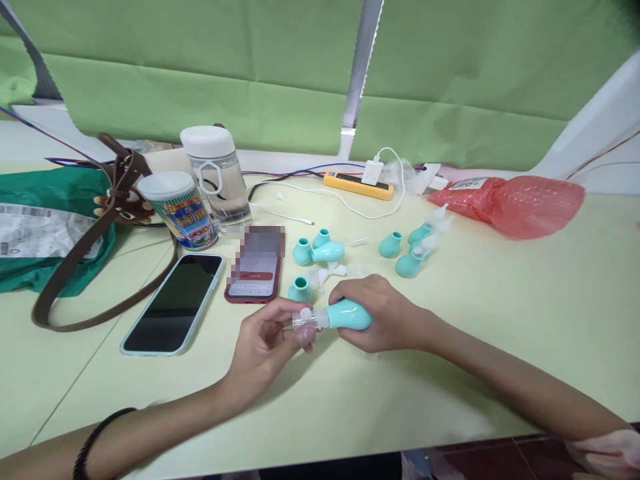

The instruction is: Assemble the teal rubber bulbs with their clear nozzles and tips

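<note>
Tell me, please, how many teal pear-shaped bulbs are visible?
8: one bulb in the right hand, one beyond the left hand, three behind that, three farther right; hands may hide others.

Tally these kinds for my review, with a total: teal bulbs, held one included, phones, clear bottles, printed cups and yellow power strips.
Teal bulbs: 8 (1 in the right hand, 7 on the table)
Phones: 2
Clear bottle: 1
Printed cup: 1
Yellow power strip: 1
Total: 13
</note>
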Demonstrator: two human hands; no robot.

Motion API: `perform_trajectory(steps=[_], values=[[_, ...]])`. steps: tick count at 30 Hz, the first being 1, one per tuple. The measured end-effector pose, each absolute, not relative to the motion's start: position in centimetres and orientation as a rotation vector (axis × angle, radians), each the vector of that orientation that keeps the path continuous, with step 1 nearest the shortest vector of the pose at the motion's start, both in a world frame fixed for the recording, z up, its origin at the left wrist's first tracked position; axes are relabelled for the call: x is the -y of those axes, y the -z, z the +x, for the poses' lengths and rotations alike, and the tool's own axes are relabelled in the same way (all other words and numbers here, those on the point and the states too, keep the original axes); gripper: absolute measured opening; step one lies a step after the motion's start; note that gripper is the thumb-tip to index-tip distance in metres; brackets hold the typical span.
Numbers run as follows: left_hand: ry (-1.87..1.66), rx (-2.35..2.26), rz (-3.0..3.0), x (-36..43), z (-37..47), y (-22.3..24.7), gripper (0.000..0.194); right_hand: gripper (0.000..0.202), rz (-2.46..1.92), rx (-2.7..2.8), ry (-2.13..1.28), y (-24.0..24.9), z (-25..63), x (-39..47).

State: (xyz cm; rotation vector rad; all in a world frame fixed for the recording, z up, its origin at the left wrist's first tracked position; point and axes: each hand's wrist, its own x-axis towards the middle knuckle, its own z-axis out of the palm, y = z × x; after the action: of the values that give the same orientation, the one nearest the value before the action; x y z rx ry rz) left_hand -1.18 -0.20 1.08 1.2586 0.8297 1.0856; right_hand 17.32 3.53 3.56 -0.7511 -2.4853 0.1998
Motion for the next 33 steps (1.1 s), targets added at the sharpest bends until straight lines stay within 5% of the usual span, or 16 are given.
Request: perform_trajectory(steps=[28, 33], values=[[-1.335, -0.627, 2.168, -0.8, -1.8, -0.6, 0.030, 0.020, -0.945, 2.225, -1.148, -2.6, 16.2, -2.9], [-1.306, -0.737, 1.873, -0.5, -1.8, -0.9, 0.025, 0.021, -0.956, 2.073, -1.369, -3.1, 15.7, -2.0]])
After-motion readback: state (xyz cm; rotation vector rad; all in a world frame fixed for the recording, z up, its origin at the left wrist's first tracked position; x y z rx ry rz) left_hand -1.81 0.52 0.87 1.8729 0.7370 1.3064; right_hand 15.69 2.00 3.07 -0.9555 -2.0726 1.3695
